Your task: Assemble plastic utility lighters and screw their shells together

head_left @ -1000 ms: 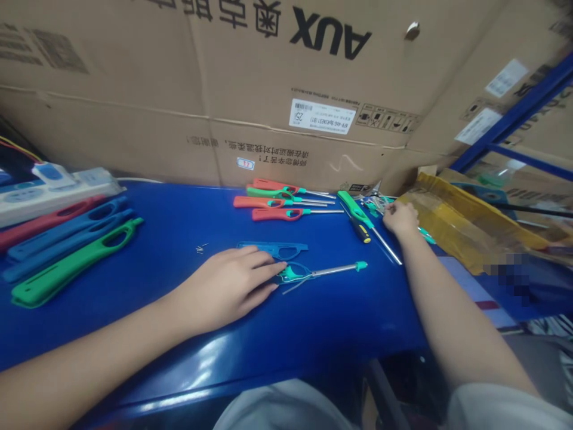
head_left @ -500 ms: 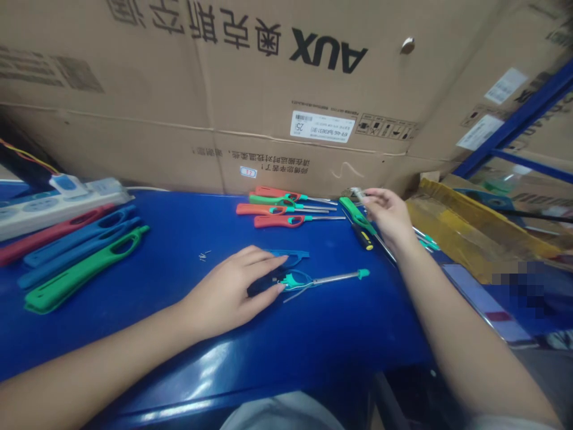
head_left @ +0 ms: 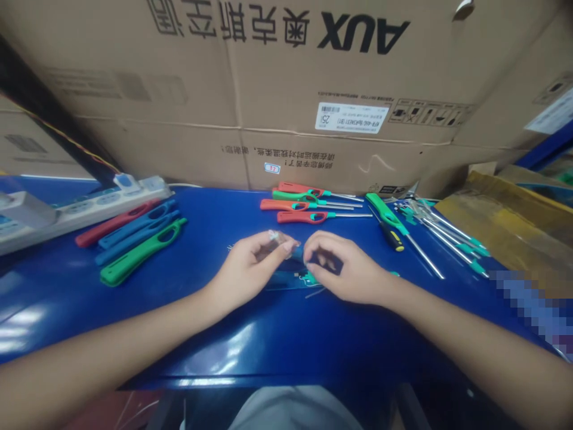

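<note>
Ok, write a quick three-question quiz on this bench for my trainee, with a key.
1. True or false: the person's right hand grips the black-and-yellow-handled screwdriver.
2. Of the long plastic handles beside the white plastic power strip, which colour is nearest the camera: A red, B blue, C green?
3. In the cluster of four long-nosed plastic lighters, how many handles are green?
Key: 1 false, the screwdriver lies on the glossy blue tabletop; 2 C; 3 one.
</note>
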A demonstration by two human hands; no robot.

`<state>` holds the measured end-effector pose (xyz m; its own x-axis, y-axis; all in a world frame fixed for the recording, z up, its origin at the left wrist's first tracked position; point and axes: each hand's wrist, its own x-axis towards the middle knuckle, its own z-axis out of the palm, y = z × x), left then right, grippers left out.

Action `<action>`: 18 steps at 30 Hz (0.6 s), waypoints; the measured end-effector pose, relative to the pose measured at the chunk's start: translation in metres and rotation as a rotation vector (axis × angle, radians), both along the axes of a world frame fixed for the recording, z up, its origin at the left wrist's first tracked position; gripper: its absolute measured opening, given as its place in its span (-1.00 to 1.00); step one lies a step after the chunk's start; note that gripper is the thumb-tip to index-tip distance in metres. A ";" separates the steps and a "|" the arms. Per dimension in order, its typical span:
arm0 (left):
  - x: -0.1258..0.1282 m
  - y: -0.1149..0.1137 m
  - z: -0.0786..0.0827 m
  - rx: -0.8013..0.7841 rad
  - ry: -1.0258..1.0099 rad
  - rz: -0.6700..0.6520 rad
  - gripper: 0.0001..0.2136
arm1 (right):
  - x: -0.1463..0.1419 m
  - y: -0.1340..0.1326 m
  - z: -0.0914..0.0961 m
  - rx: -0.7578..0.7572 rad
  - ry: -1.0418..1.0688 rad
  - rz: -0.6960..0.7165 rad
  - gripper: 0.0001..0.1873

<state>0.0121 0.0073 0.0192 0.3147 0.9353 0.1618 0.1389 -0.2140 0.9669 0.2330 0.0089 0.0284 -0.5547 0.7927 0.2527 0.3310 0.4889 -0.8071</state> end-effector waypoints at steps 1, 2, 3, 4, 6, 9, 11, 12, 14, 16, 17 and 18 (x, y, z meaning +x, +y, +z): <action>-0.003 0.000 0.002 -0.015 0.014 0.004 -0.73 | 0.005 0.000 0.004 0.048 -0.111 0.107 -0.88; -0.005 0.000 0.002 -0.029 0.027 0.000 -0.73 | 0.010 0.000 0.007 0.067 -0.204 0.207 -0.85; -0.008 0.000 0.002 -0.048 0.035 -0.014 -0.72 | 0.015 -0.001 0.009 0.076 -0.284 0.262 -0.83; -0.010 0.000 0.001 -0.068 0.036 -0.033 -0.72 | 0.018 -0.002 0.010 0.079 -0.353 0.286 -0.82; -0.012 -0.002 -0.003 -0.111 0.020 -0.071 -0.72 | 0.021 -0.004 0.007 0.095 -0.438 0.258 -0.87; -0.013 -0.004 -0.011 -0.223 -0.060 -0.145 -0.69 | 0.020 -0.004 -0.002 0.096 -0.387 0.203 -0.91; -0.013 -0.005 -0.015 -0.278 -0.108 -0.195 -0.61 | 0.018 -0.003 -0.008 0.058 -0.280 0.157 -0.94; -0.013 -0.006 -0.016 -0.282 -0.112 -0.211 -0.58 | 0.018 -0.003 -0.010 0.029 -0.238 0.122 -0.96; -0.015 -0.007 -0.016 -0.250 -0.062 -0.222 -0.59 | 0.016 -0.001 -0.013 -0.077 -0.189 0.043 -0.94; -0.016 -0.007 -0.014 -0.201 0.025 -0.226 -0.63 | 0.015 -0.001 -0.014 -0.287 -0.152 -0.009 -0.90; -0.016 -0.007 -0.013 -0.173 0.068 -0.225 -0.64 | 0.014 -0.001 -0.014 -0.405 -0.124 -0.023 -0.88; -0.017 -0.007 -0.012 -0.144 0.108 -0.223 -0.65 | 0.013 -0.001 -0.013 -0.510 -0.093 -0.033 -0.87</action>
